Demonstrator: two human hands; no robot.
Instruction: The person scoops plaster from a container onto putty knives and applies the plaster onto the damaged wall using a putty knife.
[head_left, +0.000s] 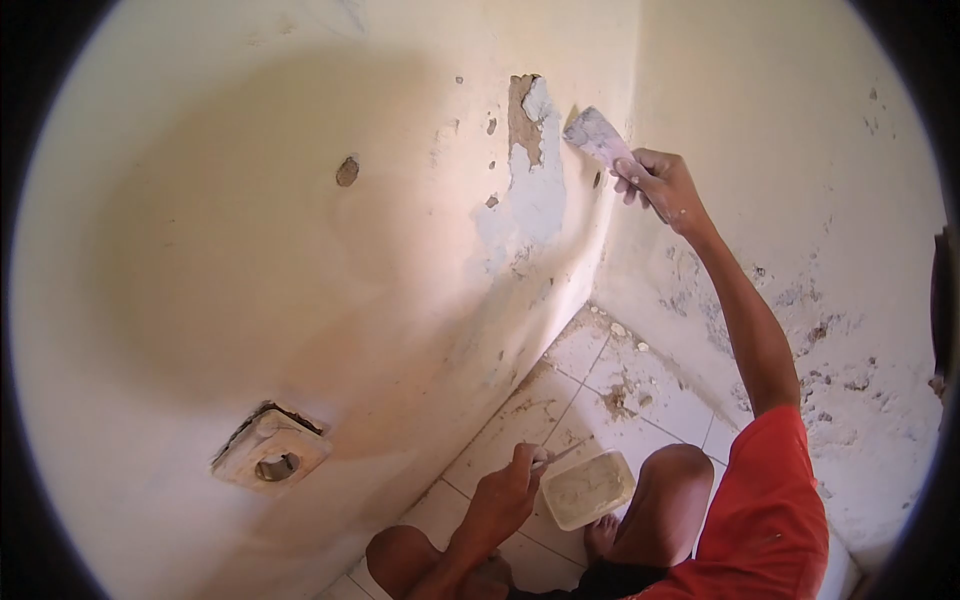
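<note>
My right hand (655,188) is closed round the handle of a wide putty knife (597,135), its blade smeared with grey paste and close to the wall corner. Left of the blade, a patch of wet grey filler (538,200) lies on the wall, with bare brown wall (523,122) at its top. Low in the view, my left hand (515,487) grips a thin tool (565,453) that looks like a second scraper. Just right of that hand, a rectangular tub (588,490) of pale paste rests on the floor.
A square fitting with a round hole (270,450) projects from the left wall. The wall has a brown hole (347,171) and small pits. Debris (618,393) lies on the tiled floor (500,430). The right wall (780,200) has flaking patches. My knees flank the tub.
</note>
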